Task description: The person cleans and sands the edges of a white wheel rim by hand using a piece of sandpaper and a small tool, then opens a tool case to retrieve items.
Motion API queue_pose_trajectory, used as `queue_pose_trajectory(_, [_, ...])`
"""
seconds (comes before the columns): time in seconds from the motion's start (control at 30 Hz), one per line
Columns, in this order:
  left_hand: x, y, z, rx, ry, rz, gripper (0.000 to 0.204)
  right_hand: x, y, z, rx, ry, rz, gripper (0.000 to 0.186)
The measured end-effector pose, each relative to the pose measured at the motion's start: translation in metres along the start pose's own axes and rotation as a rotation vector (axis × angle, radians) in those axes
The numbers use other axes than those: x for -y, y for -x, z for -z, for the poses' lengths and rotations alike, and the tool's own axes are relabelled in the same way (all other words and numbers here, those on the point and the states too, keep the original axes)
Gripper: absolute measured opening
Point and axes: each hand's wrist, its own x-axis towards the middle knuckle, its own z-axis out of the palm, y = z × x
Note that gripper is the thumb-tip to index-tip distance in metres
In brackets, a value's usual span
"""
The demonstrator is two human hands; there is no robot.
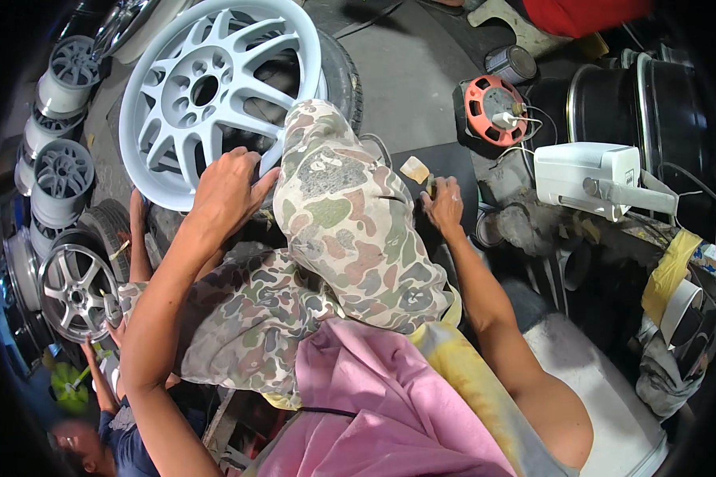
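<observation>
A pale grey-white multi-spoke wheel rim [215, 127] lies tilted on a dark tyre [344, 79], in front of my raised knee in camouflage trousers. My left hand [232, 189] is closed on the near edge of the rim, its fingers curled by a spoke and its thumb pointing right. Past the knee, on the right, my right hand [444, 205] is open with its fingers apart and bent, over a dark grey sheet [445, 163]. Just beyond its fingertips lies a small beige block-like piece [414, 169]; the hand is apart from it.
An orange round cord reel [495, 111] with a white plug sits at right, beside a tin can [511, 63] and a white plastic box [589, 179]. Black wheels [612, 103] stand behind. At left are stacked rims [64, 171] and another person's hand [119, 332] near a bronze-grey rim [79, 290].
</observation>
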Motion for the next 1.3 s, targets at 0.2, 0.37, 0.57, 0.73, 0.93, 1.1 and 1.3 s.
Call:
queue_pose_trajectory(0.2, [-0.001,0.000,0.000,0.056,-0.162,0.084,0.040,-0.045,-0.022,-0.013,-0.163,-0.007,-0.207,0.031])
queue_pose_trajectory(0.37, [-0.001,0.009,0.005,-0.019,0.064,0.038,0.042,-0.040,-0.034,0.031,0.115,-0.653,-0.347,0.036])
queue_pose_trajectory(0.57, [0.014,0.015,0.003,0.111,0.011,0.122,0.047,0.013,-0.032,0.094,0.291,-1.370,-0.348,0.029])
queue_pose_trajectory(0.73, [0.022,0.021,0.002,0.148,-0.025,0.155,0.050,0.062,-0.057,0.134,0.143,-1.195,-0.095,0.031])
queue_pose_trajectory(0.93, [0.036,0.014,0.011,0.194,0.223,0.073,0.050,0.173,-0.087,0.235,0.234,-1.046,0.148,0.022])
queue_pose_trajectory(1.1, [0.076,0.003,0.069,-0.140,0.879,0.020,0.045,0.267,-0.108,0.277,0.435,-1.077,0.302,0.020])
queue_pose_trajectory(1.3, [0.181,0.031,0.076,-0.534,0.274,0.098,0.038,0.334,-0.109,0.281,0.444,-0.269,0.617,0.023])
